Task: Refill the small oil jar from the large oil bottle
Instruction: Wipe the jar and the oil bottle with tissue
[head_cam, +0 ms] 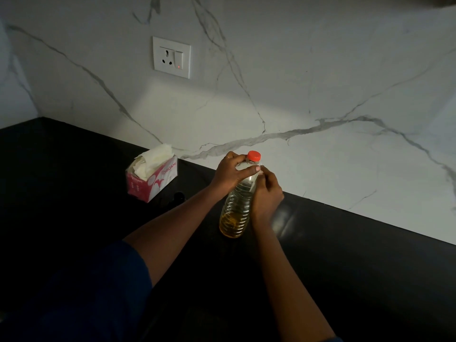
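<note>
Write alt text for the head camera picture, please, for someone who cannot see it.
The left hand and right hand hold a large oil bottle, orange cap on, little oil left, standing on a black counter. A pink tissue box sits to its left.

Home kitchen, black countertop (pixel 345 267), marble backsplash (pixel 296 82), wall socket (pixel 171 57), tissue box (pixel 158 178)

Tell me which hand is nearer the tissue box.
Left. The left hand, gripping the bottle neck, is right of the tissue box; the right hand holds the bottle's far side, farther right.
</note>
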`<state>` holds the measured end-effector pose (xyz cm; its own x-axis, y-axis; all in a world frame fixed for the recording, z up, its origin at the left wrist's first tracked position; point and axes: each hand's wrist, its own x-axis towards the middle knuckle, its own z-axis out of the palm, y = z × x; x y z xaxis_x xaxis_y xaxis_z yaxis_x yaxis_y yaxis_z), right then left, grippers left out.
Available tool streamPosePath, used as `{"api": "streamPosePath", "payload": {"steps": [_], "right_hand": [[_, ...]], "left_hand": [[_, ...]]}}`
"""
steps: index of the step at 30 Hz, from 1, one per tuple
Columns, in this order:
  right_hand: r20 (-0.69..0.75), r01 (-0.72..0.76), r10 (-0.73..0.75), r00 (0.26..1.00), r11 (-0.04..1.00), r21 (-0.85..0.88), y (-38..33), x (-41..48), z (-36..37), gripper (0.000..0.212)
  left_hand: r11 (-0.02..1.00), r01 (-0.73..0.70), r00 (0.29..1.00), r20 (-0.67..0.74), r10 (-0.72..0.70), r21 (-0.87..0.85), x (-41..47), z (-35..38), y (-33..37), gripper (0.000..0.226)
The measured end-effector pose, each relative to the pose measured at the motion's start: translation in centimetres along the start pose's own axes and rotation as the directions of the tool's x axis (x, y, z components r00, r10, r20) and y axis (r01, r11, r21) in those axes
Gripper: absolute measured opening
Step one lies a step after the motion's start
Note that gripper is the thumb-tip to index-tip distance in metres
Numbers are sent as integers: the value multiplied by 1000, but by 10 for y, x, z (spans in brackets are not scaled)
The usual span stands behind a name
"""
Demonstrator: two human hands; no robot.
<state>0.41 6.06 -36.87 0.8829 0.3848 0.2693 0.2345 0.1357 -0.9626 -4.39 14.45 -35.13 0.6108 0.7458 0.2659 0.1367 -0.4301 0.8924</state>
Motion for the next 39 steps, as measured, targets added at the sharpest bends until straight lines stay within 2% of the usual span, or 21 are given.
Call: {"api": "streamPosePath", "payload": {"steps": [5, 8, 15, 20, 24, 28, 33, 36, 39], "right_hand": [[-32, 33, -31, 999, 998, 60, 15, -19, -5, 30], [-33, 19, -17, 999, 999, 36, 9, -10, -5, 29], [95, 3, 2, 995, 999, -50, -4, 20, -2, 29], [-46, -80, 79, 996, 996, -31, 10, 4, -1, 30], [-104, -2, -4, 995, 998, -58, 12, -13, 3, 32], [-6, 63, -64, 998, 997, -49, 2, 1, 4, 28], [136, -72, 74, 988, 997, -21, 4, 33, -2, 24], [80, -178, 175, 981, 984, 26, 16, 28, -4, 25], [-23, -204, 205, 978, 978, 52, 19, 10, -4, 27]], "left_hand": [[1000, -1, 1000, 3, 1, -22, -1, -1, -2, 36], [1000, 6, 1000, 6, -6, -23, 1, 1, -2, 39], [1000, 15, 1000, -1, -15, -7, 1, 1, -3, 42], [999, 30, 1000, 1, -30, -21, 2, 2, -4, 44], [999, 28, 1000, 4, -28, -29, 2, 0, -3, 42], [1000, 21, 1000, 15, -21, -20, 0, -1, 0, 41], [999, 25, 1000, 4, -24, -32, -1, 1, 3, 41], [999, 24, 1000, 4, -24, -30, -1, 2, 2, 42], [999, 21, 1000, -12, -21, -27, -2, 1, 2, 41]]}}
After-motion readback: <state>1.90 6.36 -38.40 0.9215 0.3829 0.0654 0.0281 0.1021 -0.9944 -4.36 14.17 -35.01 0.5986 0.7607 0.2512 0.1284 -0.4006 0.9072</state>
